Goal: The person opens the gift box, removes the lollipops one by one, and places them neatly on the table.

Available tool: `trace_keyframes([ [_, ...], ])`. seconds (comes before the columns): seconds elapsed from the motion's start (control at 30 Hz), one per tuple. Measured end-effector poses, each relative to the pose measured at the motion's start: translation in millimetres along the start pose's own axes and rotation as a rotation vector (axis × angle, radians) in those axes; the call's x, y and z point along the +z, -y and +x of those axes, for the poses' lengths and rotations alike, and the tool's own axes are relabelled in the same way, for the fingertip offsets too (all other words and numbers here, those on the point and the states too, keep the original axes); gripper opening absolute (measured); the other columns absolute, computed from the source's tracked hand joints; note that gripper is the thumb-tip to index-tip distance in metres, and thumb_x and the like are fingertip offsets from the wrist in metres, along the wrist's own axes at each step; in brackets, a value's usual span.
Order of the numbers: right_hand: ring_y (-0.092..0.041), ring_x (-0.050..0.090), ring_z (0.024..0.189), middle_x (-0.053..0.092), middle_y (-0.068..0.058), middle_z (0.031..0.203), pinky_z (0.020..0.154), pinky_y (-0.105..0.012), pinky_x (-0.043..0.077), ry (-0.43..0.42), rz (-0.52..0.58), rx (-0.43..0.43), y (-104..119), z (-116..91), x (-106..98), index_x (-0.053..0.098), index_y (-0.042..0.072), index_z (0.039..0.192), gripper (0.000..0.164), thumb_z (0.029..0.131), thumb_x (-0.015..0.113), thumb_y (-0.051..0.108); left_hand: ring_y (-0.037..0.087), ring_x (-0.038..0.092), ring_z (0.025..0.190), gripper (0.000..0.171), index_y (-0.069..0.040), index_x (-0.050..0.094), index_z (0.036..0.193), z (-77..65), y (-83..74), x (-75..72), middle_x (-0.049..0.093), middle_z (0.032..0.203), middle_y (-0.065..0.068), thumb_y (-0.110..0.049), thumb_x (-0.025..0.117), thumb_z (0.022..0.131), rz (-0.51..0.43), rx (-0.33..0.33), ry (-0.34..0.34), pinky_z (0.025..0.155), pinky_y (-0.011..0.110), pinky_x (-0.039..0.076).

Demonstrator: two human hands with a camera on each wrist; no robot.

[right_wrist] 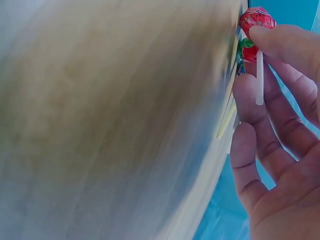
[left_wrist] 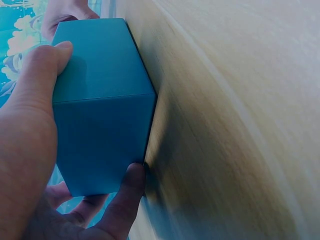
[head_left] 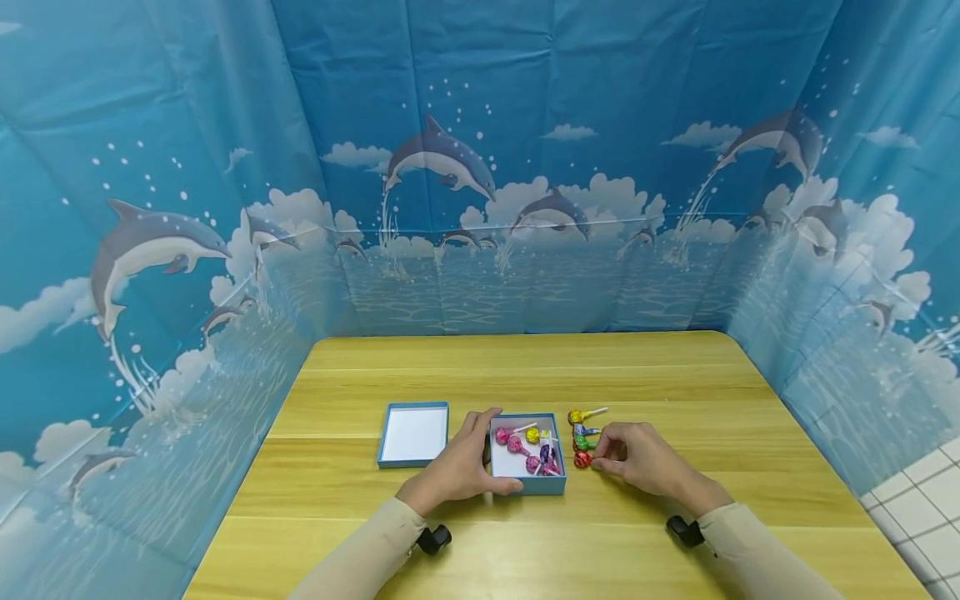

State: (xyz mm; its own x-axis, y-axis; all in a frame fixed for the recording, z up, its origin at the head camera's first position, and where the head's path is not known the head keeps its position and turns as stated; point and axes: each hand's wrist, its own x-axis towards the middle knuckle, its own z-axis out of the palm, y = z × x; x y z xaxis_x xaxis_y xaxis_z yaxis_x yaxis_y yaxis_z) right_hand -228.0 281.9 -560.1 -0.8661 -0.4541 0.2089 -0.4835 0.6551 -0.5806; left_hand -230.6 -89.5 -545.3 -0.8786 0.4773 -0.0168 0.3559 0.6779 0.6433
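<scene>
On the table stands a square blue box (head_left: 534, 487), its white inside holding several lollipops in pink, purple and yellow wrappers. My left hand (head_left: 459, 465) grips this box from the left, thumb on the front wall; in the left wrist view its fingers bend along the blue wall (left_wrist: 102, 142). Right of the box, my right hand (head_left: 647, 460) pinches a red lollipop (head_left: 582, 459) by its white stick (right_wrist: 259, 80), close to the wrapped head. Behind that lie a green lollipop (head_left: 582, 444), a blue one (head_left: 582, 430) and a yellow one (head_left: 576, 416), roughly in a column.
A blue-edged square lid (head_left: 414, 433) lies with its white inside up, left of the box and near my left forearm. The wooden table (head_left: 525, 367) ends at a dolphin-print curtain (head_left: 480, 275) behind and at both sides. White tiles (head_left: 922, 483) show at far right.
</scene>
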Motion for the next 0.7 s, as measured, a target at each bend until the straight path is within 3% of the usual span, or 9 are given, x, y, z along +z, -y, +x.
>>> trace_keyframes([
  [0.7,0.006,0.064,0.079,0.076,0.015,0.092,0.07,-0.022,0.059,-0.028,-0.015,-0.018,-3.0,-1.5,-0.2,0.081,0.024,0.097,0.02,0.099,0.095,0.01,0.024,0.062,0.129,0.132,-0.018,0.025,0.186,0.7,2.6,0.6,0.049,0.169,0.014,-0.066,0.099,0.088,-0.009,0.004,0.006,0.121,0.055,0.059],
])
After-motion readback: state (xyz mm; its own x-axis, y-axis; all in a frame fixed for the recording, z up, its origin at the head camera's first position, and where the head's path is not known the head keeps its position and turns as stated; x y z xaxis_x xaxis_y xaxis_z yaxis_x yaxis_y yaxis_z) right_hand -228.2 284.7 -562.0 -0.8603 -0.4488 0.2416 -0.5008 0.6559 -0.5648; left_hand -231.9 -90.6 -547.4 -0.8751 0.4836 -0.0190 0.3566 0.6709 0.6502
